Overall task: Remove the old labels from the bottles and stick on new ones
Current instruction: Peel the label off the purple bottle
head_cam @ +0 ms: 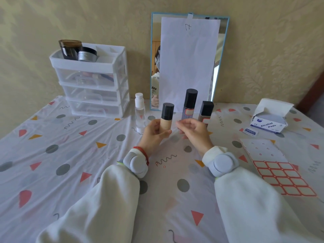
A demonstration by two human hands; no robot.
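Observation:
My left hand [154, 133] grips a beige bottle [166, 120] with a black cap, held upright above the table. My right hand [193, 131] hovers just right of it, fingers loosely curled; whether it pinches anything is unclear. Behind stand a tall grey bottle [189, 106] with a red-edged label and a brown bottle [206, 111] with a black cap, partly hidden by my right hand. A clear bottle [140, 112] with a white cap stands to the left. A sheet of red-bordered labels [280, 171] lies at the right.
A white three-drawer organiser [91, 81] with jars on top stands at the back left. A mirror [187, 62] covered with paper leans on the wall. An open box of alcohol pads [270, 120] and a loose pad [250, 132] sit at the right. A patterned cloth [70, 163] covers the table.

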